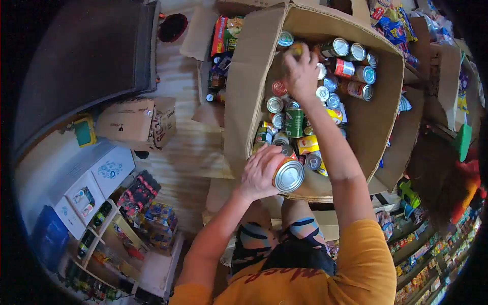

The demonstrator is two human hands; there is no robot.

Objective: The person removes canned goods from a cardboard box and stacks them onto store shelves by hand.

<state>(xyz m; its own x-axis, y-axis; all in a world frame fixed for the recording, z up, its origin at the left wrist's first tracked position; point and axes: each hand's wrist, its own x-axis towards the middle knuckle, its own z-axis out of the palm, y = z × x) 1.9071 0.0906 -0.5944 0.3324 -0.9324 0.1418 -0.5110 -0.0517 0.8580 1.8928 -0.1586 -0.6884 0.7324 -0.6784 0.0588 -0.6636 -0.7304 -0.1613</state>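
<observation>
An open cardboard box (382, 119) carries many cans (341, 48), most showing round metal ends, with a green-labelled can (294, 123) and a red-and-white-labelled can (344, 67) among them

The left grip (258, 174) covers most of the side of the silver-ended cylindrical metal can (289, 176). The right grip (303, 75) partly hides a small yellowish item (297, 49), too blurred to identify. Multicoloured packets (420, 279) at lower right are too small to tell; the bottom edge cuts off the orange cloth shirt (363, 262).
</observation>
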